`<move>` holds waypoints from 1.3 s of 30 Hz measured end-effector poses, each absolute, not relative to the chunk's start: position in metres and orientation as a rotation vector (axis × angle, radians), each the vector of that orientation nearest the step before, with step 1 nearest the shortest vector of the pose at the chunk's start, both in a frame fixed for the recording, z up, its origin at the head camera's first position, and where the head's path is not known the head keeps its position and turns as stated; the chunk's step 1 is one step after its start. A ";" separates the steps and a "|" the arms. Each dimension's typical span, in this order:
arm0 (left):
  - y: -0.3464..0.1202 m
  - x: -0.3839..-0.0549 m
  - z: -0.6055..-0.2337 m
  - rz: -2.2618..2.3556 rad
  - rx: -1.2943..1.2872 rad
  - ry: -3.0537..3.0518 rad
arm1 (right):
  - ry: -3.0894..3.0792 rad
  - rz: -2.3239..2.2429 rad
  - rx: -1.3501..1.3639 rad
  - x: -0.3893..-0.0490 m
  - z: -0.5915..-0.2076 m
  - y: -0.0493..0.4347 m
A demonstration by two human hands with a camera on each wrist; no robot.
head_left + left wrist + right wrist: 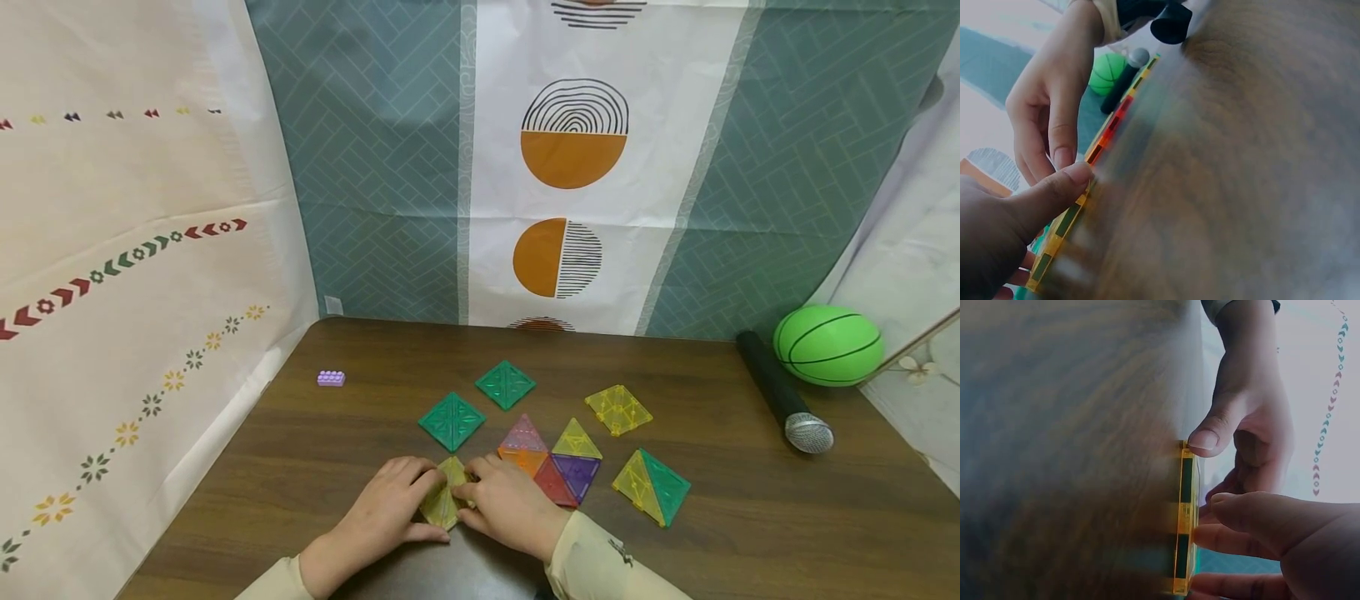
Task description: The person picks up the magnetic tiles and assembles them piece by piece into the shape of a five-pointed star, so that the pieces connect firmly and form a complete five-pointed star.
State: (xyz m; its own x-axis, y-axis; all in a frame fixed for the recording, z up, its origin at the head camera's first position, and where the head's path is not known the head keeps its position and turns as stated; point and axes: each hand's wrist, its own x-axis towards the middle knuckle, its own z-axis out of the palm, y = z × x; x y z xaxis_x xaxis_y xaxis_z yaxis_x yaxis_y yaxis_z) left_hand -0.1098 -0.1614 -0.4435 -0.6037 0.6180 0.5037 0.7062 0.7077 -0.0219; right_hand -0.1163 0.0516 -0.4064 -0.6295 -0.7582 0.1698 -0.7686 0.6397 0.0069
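Reference: the yellow diamond (450, 493), two triangular tiles side by side, flat on the desk (270, 467); places given from it, left to right.

Purple brick (331, 378): left of the diamond and well beyond it, apart from everything else.

Left hand (386, 504): on the diamond's left side, grasping it. Thumb at the near corner, fingers against the far-left edge.

The diamond itself: directly between the hands, touched by both, so neither is nearer. Seam runs away from the person, near corner to far corner, leaning slightly right at the far end. Side corners covered; cannot tell which diagonal is longer.

Green diamond (452, 422): straight beyond the yellow one, apart. A second green diamond (506, 384) lies farther out and to the right.

Right hand (513, 504): on the diamond's right side, fingertips bent down to it. From where I stand, cannot tell whether it pinches or merely steadies.

Fan of coloured triangles (553, 482): right of the diamond, just past the right fingers.

Farther right: a yellow piece (618, 410) on the far side, a yellow-green piece (652, 487) roughly level; rightmost, the microphone (776, 396) and green ball (828, 346), well beyond the diamond
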 end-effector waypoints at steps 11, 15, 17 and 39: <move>-0.162 -0.115 -0.448 -0.219 -1.043 -2.343 | -2.684 0.046 1.249 -0.111 -0.410 0.051; -0.163 -0.116 -0.451 -0.203 -1.045 -2.321 | -2.700 0.039 1.261 -0.108 -0.411 0.053; -0.163 -0.116 -0.452 -0.200 -1.045 -2.317 | -2.705 0.054 1.263 -0.108 -0.411 0.054; -0.153 -0.124 -0.417 -0.145 -1.049 -2.370 | -2.766 0.083 1.239 -0.113 -0.390 0.073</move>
State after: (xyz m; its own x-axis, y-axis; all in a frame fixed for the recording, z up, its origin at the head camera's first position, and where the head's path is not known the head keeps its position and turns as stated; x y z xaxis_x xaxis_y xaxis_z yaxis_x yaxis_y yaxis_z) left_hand -0.1244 -0.1529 -0.4174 -0.5521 0.6551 0.5159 0.7132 0.6915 -0.1148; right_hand -0.1130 0.0730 -0.3902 -0.6612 -0.7402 0.1221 -0.7461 0.6658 -0.0048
